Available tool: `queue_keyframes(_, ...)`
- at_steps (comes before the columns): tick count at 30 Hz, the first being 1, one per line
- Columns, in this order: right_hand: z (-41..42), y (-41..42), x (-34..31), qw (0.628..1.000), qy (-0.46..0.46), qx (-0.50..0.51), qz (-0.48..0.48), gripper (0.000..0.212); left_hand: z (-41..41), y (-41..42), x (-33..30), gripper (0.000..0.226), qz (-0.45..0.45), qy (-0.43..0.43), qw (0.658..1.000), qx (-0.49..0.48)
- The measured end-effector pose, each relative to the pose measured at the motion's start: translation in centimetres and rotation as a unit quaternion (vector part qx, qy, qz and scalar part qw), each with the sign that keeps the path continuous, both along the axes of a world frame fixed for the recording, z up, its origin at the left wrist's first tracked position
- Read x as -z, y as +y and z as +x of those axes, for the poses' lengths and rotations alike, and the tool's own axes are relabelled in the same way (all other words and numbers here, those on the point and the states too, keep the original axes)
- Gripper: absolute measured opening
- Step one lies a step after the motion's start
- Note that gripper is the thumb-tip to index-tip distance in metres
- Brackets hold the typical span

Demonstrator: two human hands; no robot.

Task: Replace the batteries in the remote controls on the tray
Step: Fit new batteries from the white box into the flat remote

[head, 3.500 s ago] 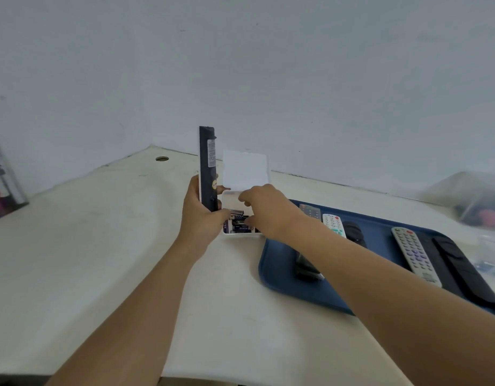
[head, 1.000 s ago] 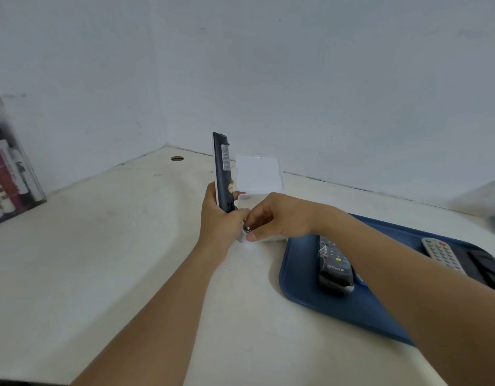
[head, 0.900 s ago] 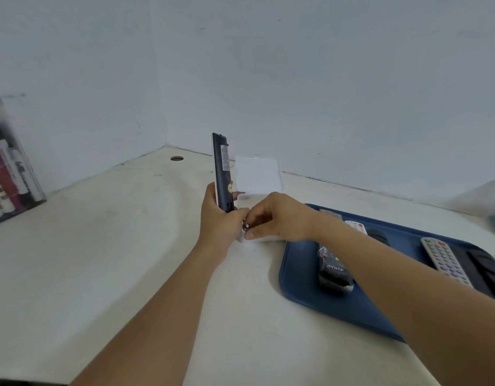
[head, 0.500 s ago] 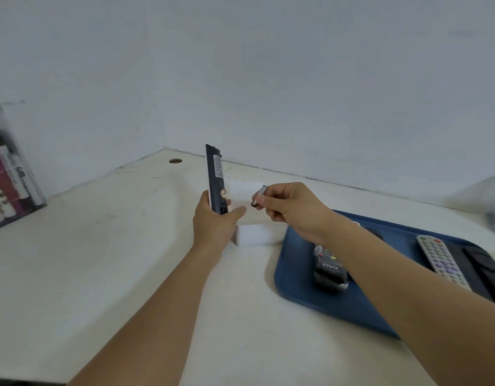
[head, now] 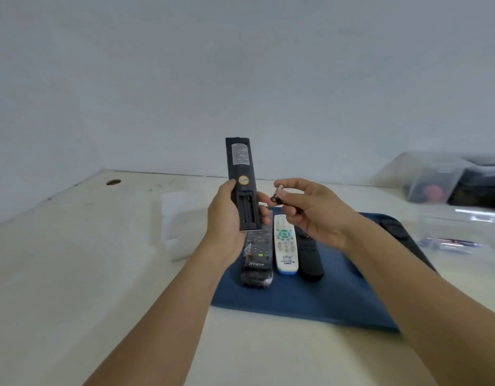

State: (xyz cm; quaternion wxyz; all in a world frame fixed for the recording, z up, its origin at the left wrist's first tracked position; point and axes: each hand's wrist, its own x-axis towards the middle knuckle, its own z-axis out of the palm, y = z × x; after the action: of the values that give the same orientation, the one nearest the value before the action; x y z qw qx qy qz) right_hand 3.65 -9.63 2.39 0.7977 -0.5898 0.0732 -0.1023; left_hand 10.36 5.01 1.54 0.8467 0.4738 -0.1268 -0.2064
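Your left hand (head: 227,218) grips the long black remote control (head: 242,185) upright above the blue tray (head: 310,299), its open battery bay facing you, so your right hand (head: 310,210), fingers pinching a small cylindrical battery (head: 277,196) just beside the bay, can seat it.

Left hand (head: 224,218) grips the black remote (head: 242,185) upright, battery bay open; right hand (head: 310,210) pinches a battery (head: 277,197) beside it.
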Motion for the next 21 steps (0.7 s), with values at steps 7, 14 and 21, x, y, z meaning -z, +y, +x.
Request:
queue_keyframes(7, -4.6, -4.7, 1.8, 0.949, -0.068, 0.228, -0.208, 0.018, -2.5, -6.7, 1.0, 0.041, 0.004, 0.087, 0.990, 0.112)
queue_keyframes(14, -5.2, -4.5, 1.7, 0.914, -0.119, 0.232, -0.312, 0.019, -3.1, -6.7, 2.2, 0.039, 0.073, 0.022, 0.982, 0.173)
queue_keyframes(21, -5.4, -3.0, 2.9, 0.848, -0.106, 0.207, -0.475, 0.022, -4.5, -6.5, 2.5, 0.039, 0.095, -0.009, 0.979, 0.178)
